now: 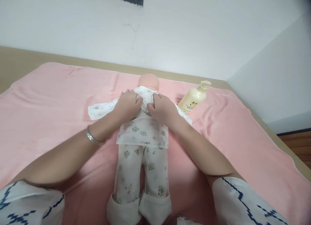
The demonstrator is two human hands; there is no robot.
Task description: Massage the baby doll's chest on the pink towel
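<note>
A baby doll (148,81) lies stretched out with its bald head away from me. It is dressed in a white printed top (143,130) and matching trousers (155,166) with wide turned-up cuffs. My left hand (129,104) is closed on the cloth at the left side of the doll's upper body. Opposite it, my right hand (162,109) grips the top near the right shoulder. Folds run through the fabric between my thumbs. Both sleeves of the top spread outward, partly covered by my hands and forearms. My fingertips are partly hidden.
A pale yellow pump bottle (193,98) leans at a tilt on the right, close to the doll's sleeve. Beneath everything spreads a pink blanket (60,121) with wrinkles. A white wall (73,27) rises behind the bed's far edge. Something white peeks in at the bottom edge.
</note>
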